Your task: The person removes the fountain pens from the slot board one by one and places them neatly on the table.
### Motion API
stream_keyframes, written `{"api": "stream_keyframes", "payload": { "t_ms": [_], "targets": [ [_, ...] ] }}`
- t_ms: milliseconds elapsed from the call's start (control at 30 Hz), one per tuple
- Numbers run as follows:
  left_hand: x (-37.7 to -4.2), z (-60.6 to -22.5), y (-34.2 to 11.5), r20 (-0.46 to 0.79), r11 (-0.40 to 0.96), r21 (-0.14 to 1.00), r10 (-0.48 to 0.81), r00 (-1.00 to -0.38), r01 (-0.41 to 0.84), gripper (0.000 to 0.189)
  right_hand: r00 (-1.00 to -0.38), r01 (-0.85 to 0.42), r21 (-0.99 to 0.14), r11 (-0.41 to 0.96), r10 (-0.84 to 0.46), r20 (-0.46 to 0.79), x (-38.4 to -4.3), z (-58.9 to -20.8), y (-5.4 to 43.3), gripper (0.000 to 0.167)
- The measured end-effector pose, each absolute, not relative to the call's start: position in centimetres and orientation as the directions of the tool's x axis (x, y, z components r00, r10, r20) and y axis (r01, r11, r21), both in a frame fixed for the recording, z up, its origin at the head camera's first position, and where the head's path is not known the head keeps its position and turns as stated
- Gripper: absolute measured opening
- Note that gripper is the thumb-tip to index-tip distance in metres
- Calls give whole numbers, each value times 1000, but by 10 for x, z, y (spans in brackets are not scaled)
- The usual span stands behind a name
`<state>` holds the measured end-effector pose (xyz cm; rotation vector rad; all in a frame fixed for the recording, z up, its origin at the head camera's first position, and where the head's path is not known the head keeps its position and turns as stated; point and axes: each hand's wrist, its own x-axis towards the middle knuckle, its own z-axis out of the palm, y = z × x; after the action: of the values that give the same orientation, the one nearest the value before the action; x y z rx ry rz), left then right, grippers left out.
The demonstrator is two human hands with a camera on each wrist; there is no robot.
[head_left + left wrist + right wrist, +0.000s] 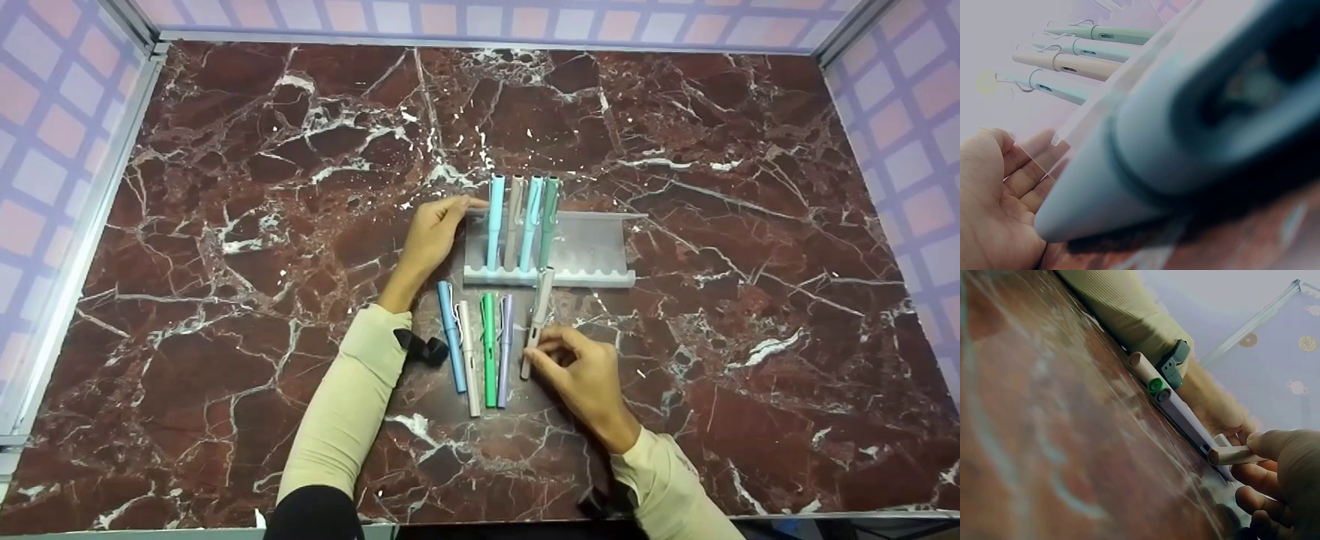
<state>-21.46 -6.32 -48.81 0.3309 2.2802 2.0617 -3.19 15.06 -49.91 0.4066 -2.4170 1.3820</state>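
Observation:
A clear pen rack (585, 244) with a scalloped front ledge carries a light blue pen (496, 225), a taupe pen (514, 225), another light blue pen (531, 225) and a dark green pen (550, 221), side by side in its left part. My left hand (433, 234) holds the rack's upper left corner, with fingers visible through the clear panel in the left wrist view. Between thumb and fingertips, my right hand (589, 375) pinches a light grey-beige pen (541, 300) near its lower end. That pen's upper end overlaps the rack's front ledge in the head view.
Left of the held pen, a blue pen (451, 337), a whitish pen (469, 360), a green pen (490, 352) and a purple pen (506, 352) lie in front of the rack. Patterned panels (480, 22) border the marbled table (300, 187).

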Motion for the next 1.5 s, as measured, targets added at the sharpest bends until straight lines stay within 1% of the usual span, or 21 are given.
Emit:
{"api": "stream_keyframes", "payload": {
  "t_ms": [100,233,300,400,500,600,733,933,1100,1300,1400,1500],
  "targets": [
    [-215,-489,-65,110,90,988,191,-975,129,30,-917,-380,-788,484,-87,389,-28,-499,150,19],
    [-214,-490,-65,107,82,989,196,-975,125,31,-950,-307,-842,444,-85,301,-22,-497,149,19],
    [-214,-490,-65,103,78,990,195,-975,120,31,-968,-248,-876,414,-87,233,-19,-496,149,18],
    [-215,-489,-64,97,68,991,195,-976,113,31,-992,-123,-924,362,-82,100,-17,-492,149,18],
    [-215,-489,-64,92,64,992,198,-976,106,31,-997,2,-951,310,-67,-24,-17,-489,150,19],
    [-216,-488,-64,91,62,992,200,-976,106,32,-994,69,-962,263,-62,-88,-19,-487,151,20],
    [-216,-488,-64,95,63,992,199,-975,109,31,-991,97,-959,268,-64,-118,-20,-486,151,20],
    [-216,-490,-64,135,115,981,192,-972,159,30,-986,132,-941,310,-60,-158,-19,-484,152,22],
    [-215,-490,-64,133,107,982,193,-972,156,31,-986,108,-930,352,-78,-144,-18,-485,152,18],
    [-216,-490,-63,105,97,987,194,-975,126,31,-989,97,-925,367,-72,-132,-17,-486,152,18],
    [-216,-490,-63,95,90,989,195,-976,114,31,-989,112,-929,352,-54,-140,-17,-486,151,16],
    [-216,-490,-63,94,86,990,198,-976,113,32,-987,152,-946,286,-8,-161,-19,-486,150,14]
  ]
}}
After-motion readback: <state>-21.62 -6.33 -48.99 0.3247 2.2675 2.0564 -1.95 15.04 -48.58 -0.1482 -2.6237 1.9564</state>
